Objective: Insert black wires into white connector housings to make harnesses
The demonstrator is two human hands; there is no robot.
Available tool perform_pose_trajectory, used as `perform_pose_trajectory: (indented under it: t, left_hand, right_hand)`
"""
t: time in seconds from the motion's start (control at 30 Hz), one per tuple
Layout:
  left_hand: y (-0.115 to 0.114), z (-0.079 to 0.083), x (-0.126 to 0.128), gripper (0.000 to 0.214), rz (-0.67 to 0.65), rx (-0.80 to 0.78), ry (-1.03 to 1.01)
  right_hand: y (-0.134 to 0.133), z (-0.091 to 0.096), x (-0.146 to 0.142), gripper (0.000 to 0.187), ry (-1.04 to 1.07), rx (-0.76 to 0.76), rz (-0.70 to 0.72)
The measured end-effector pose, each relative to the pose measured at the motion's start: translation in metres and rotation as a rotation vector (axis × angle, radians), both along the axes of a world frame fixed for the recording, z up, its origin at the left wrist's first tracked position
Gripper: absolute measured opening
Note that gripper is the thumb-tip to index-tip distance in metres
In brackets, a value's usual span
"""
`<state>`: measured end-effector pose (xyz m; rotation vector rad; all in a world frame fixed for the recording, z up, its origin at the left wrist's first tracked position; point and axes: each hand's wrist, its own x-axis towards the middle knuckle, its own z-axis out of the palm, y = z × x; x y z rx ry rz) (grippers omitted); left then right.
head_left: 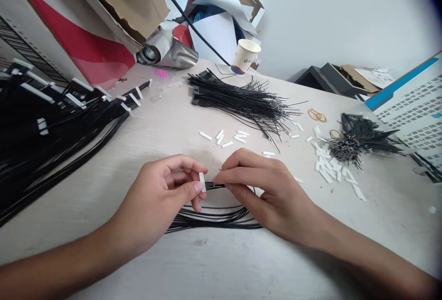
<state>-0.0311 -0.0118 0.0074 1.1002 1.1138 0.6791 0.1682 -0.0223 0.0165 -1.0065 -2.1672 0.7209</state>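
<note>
My left hand [155,198] pinches a small white plastic connector [202,182] between thumb and forefinger. My right hand [262,194] pinches the thin ends of black wires [216,219] right beside that connector; the exact tips are hidden by my fingers. The wires curve in loose loops on the pale tabletop [221,267] below my hands. Beyond them lie several loose white connectors [221,138] and a fanned bundle of black wires [238,102]. More connectors form a heap [324,164] to the right.
A thick bundle of black wires with white connectors [51,115] covers the left of the table. A wire tangle [345,150], rubber bands [316,115], a paper cup [246,55], a silver device [165,49] and a printed sheet [410,106] stand farther out.
</note>
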Motion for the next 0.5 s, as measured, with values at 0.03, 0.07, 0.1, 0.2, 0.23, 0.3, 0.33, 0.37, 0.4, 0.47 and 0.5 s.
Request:
perform_pose_trajectory:
  t: [0.03,0.07,0.1,0.2,0.23,0.3,0.33,0.37,0.4,0.47,0.5]
  left_hand:
    - [0.0,0.0,0.0,0.008,0.003,-0.003,-0.006]
    - [-0.001,0.0,0.001,0.007,0.005,-0.006,-0.011]
    - [-0.001,0.001,0.001,0.007,0.008,-0.008,-0.015]
    - [-0.002,0.001,0.002,0.007,0.013,-0.019,-0.028]
    - [-0.003,0.001,0.002,0.007,0.014,-0.021,-0.035]
    - [-0.003,0.001,0.002,0.007,0.018,-0.023,-0.047]
    - [-0.003,0.001,0.003,0.007,0.021,-0.024,-0.049]
    - [-0.002,0.002,0.003,0.007,0.024,-0.025,-0.049]
    - [-0.002,0.002,0.003,0.007,0.024,-0.025,-0.049]
    - [-0.001,0.002,0.003,0.007,0.022,-0.024,-0.049]
    - [-0.001,0.002,0.003,0.007,0.02,-0.023,-0.049]
  right_hand:
    - [-0.001,-0.001,-0.001,0.03,0.03,0.0,-0.016]
    - [-0.002,-0.002,-0.003,0.03,0.069,-0.001,-0.037]
    - [-0.002,-0.003,-0.005,0.03,0.111,-0.006,-0.059]
    - [-0.003,-0.008,-0.009,0.03,0.2,-0.038,-0.095]
    - [-0.003,-0.009,-0.011,0.029,0.213,-0.051,-0.097]
    - [-0.003,-0.011,-0.012,0.029,0.23,-0.072,-0.101]
    - [-0.003,-0.012,-0.012,0.028,0.236,-0.084,-0.104]
    - [-0.003,-0.012,-0.012,0.026,0.243,-0.093,-0.109]
    - [-0.003,-0.012,-0.011,0.025,0.25,-0.102,-0.114]
    - [-0.004,-0.013,-0.01,0.022,0.253,-0.112,-0.123]
    - [-0.004,-0.013,-0.01,0.021,0.252,-0.114,-0.127]
